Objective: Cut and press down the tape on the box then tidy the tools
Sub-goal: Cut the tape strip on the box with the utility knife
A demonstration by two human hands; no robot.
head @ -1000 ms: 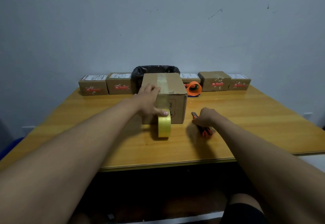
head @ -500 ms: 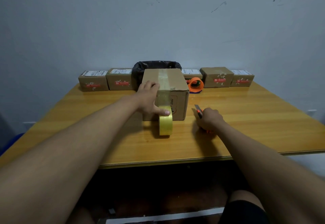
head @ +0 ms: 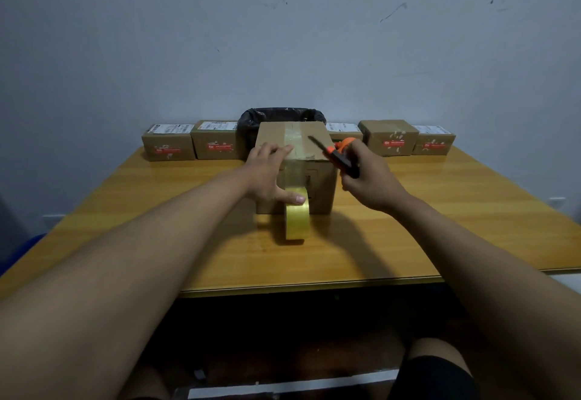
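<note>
A glossy honey-coloured wooden table (head: 408,217) sits flush against a scuffed pale grey-blue wall (head: 283,38), and in the middle of it stands the brown cardboard box (head: 320,186) with a strip of clear tape (head: 294,141) running over its top and down the near face. The left hand (head: 267,173) lies spread on the box's near top edge, fingers flat on the tape, thumb reaching down onto the yellowish roll of packing tape (head: 296,220) that stands on edge on the table, touching the box front. The right hand (head: 367,179) is clenched around the handle of a black-and-orange utility knife (head: 336,156), blade raised and angled over the box's top right part, above the surface. Along the wall runs a row of small labelled brown parcels (head: 168,146), split by a bin lined with a black plastic bag (head: 279,115) directly behind the box. An orange tape dispenser (head: 347,141) peeks out beside the knife. Dark floor shows below the table's front edge.
</note>
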